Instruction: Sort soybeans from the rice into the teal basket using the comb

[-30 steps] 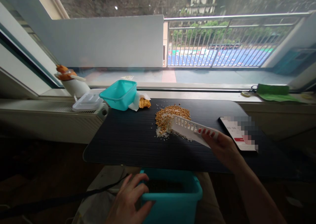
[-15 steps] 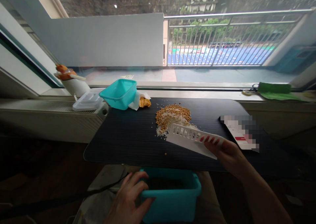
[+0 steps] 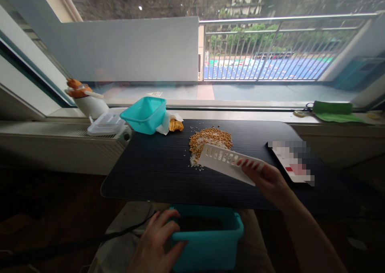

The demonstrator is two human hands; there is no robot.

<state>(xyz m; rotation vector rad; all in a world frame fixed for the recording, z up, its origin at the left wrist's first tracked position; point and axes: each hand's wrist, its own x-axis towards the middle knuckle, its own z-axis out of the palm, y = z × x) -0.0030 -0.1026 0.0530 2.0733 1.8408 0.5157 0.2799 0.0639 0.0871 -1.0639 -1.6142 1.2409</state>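
Observation:
My right hand (image 3: 267, 180) grips one end of a flat white plastic piece (image 3: 227, 166) with a row of slots along its upper edge. The far end of that piece is against the near side of a pile of yellow beans (image 3: 215, 134) mixed with white rice-like grains (image 3: 195, 160) on the dark table, and covers part of it. Below the table's front edge, my left hand (image 3: 164, 237) is closed on the left rim of a teal plastic bin (image 3: 210, 245). The bin's inside is dark, and its contents cannot be made out.
On the dark table (image 3: 144, 172), a second teal bin (image 3: 146, 114) leans at the back left beside a crumpled yellow-and-white wrapper (image 3: 176, 124). A partly blurred flat item (image 3: 288, 160) lies at right. A clear lid (image 3: 106, 122) rests on the radiator. Green cloth (image 3: 333, 112) lies on the sill.
My right hand and the white plastic piece have moved left and slightly away from me, over more of the pile. A stray bean near the table front no longer shows. My left hand stays on the bin.

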